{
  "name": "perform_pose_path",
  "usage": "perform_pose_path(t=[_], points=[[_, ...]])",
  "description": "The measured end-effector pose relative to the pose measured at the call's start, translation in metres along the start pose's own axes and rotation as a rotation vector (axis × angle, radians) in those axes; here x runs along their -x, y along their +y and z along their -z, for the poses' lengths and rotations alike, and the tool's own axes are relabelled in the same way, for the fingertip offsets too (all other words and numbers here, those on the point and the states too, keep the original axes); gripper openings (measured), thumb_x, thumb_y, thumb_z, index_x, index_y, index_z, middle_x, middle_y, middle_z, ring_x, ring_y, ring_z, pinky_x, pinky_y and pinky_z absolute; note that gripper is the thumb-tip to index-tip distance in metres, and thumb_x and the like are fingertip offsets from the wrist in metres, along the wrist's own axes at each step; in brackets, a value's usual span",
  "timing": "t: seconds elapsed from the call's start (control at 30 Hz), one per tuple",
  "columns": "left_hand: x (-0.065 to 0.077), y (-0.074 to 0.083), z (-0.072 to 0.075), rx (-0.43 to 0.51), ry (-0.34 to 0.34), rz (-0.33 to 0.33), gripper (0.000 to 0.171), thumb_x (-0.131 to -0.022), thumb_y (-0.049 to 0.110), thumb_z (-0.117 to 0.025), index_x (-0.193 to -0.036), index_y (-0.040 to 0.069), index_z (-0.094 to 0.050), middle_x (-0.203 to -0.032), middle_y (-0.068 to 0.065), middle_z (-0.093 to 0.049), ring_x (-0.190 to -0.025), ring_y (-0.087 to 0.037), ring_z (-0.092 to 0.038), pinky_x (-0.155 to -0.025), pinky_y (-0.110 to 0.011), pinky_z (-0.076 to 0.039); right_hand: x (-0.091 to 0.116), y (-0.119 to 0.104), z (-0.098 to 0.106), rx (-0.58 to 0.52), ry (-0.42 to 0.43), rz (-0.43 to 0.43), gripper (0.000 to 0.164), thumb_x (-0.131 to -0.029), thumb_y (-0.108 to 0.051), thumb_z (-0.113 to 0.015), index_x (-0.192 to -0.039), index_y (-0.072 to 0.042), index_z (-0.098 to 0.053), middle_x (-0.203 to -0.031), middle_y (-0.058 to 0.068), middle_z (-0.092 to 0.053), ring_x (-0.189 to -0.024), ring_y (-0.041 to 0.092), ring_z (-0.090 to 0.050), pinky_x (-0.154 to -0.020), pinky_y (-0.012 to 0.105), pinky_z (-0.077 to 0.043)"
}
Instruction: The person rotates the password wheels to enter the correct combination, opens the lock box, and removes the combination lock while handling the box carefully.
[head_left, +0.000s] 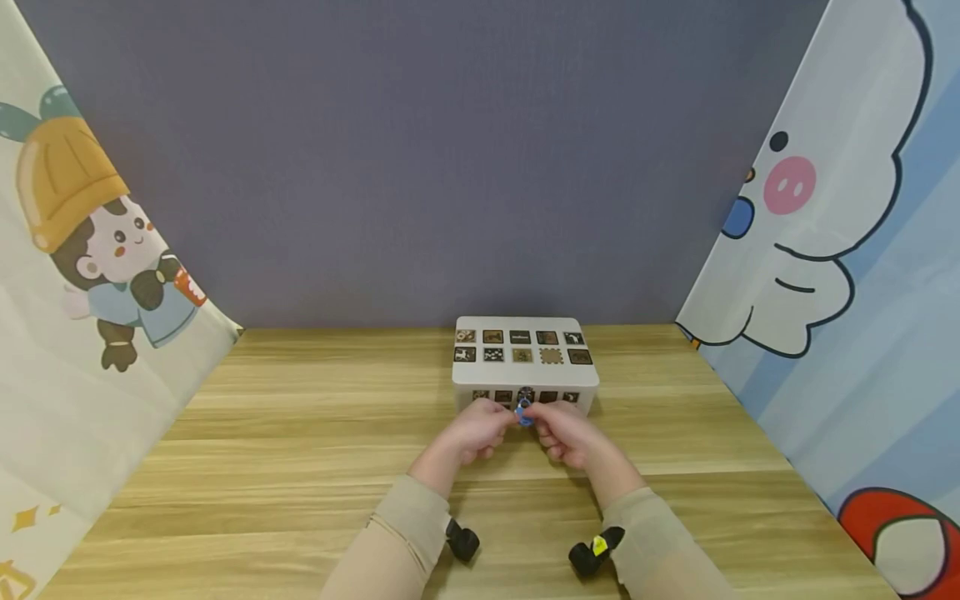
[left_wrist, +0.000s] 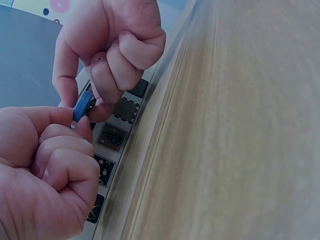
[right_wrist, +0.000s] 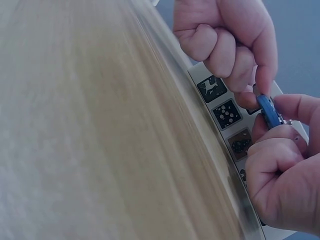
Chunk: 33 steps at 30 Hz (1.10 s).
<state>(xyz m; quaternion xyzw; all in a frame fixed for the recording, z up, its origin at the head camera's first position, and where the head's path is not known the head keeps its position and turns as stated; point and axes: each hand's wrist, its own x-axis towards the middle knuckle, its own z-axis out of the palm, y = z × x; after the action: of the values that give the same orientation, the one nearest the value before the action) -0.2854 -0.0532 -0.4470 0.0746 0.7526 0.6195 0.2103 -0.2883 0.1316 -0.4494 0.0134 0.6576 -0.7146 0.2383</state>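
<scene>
A white box (head_left: 525, 372) with a lid and rows of small square pictures stands at the back of the table. At the middle of its front is a metal latch (head_left: 525, 393), and a small blue padlock (head_left: 523, 414) sits right at it. My left hand (head_left: 480, 427) pinches the padlock's left side between thumb and forefinger, other fingers curled. From the right, my right hand (head_left: 568, 432) pinches it likewise. In the left wrist view the padlock (left_wrist: 82, 106) shows edge-on between both hands' fingertips. Fingers partly hide the padlock and latch in both wrist views.
The wood-grain table (head_left: 315, 450) runs toward me from a grey back panel (head_left: 420, 167). Cartoon-printed curtains (head_left: 817, 292) close off the left and right sides. Black wrist cameras (head_left: 462, 543) are strapped at both sleeves.
</scene>
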Motion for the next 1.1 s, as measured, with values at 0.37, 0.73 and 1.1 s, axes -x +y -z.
perform_pose_path(t=[0.37,0.73,1.1], points=[[0.0000,-0.0008,-0.0002,-0.002,0.000,-0.014,0.026,-0.092,0.025,-0.057,-0.100,0.002,-0.066,-0.052,0.006,-0.037,-0.041,-0.008,-0.032,-0.038,-0.021,-0.029,0.0003,0.0007,-0.0024,0.029,0.002,0.007,0.019,-0.084,-0.023,-0.065,-0.083,-0.004,-0.061,-0.051,-0.007,-0.031,-0.041,0.007,-0.022,-0.036,0.020,-0.019],[-0.0002,-0.0013,-0.0018,0.023,0.002,-0.012,0.024,-0.091,0.023,-0.057,-0.098,0.001,-0.066,-0.051,0.006,-0.035,-0.040,-0.008,-0.030,-0.037,-0.021,-0.027,-0.0003,0.0022,-0.0020,0.024,-0.005,0.015,0.018,-0.085,-0.022,-0.063,-0.085,-0.004,-0.062,-0.051,-0.007,-0.031,-0.040,0.006,-0.022,-0.035,0.020,-0.020],[0.0012,0.0008,-0.0017,0.018,0.003,-0.013,0.028,-0.091,0.023,-0.056,-0.101,-0.002,-0.065,-0.051,0.006,-0.035,-0.040,-0.008,-0.029,-0.037,-0.022,-0.027,-0.0015,0.0023,-0.0022,0.025,-0.003,0.006,0.019,-0.084,-0.023,-0.063,-0.083,-0.004,-0.060,-0.051,-0.007,-0.031,-0.041,0.006,-0.022,-0.036,0.020,-0.019]])
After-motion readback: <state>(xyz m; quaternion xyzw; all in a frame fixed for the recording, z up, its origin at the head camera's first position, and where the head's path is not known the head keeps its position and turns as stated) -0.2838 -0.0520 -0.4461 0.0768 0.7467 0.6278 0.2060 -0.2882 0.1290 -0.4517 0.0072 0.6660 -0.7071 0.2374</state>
